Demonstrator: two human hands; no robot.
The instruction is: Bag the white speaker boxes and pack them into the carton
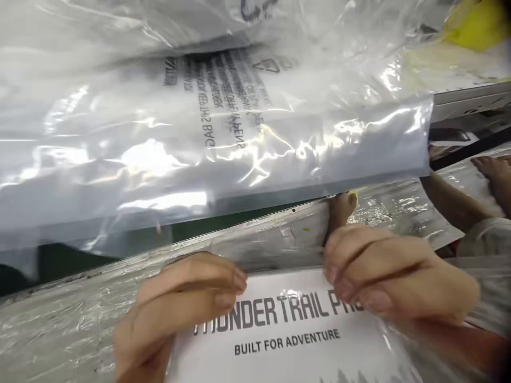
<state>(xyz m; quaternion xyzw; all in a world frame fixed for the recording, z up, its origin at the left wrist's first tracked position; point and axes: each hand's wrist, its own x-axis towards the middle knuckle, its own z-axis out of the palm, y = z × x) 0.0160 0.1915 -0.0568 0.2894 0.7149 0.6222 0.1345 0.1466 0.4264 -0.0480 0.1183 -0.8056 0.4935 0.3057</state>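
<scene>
A clear plastic bag [287,364] holds a white printed sheet or card that reads "BUILT FOR ADVENTURE" under a large title. My left hand [179,306] pinches its upper left corner, thumb and fingers closed over the edge. At the upper right corner my right hand [399,271] grips it in the same way and covers the end of the title. The lower part of the bag runs out of view at the bottom.
Large clear plastic bags [239,181] with printed warning text fill the upper view above a plastic-covered table [59,335]. At the right are another person's forearm [455,199] and a hand [495,173]. Something yellow [479,26] lies at the upper right.
</scene>
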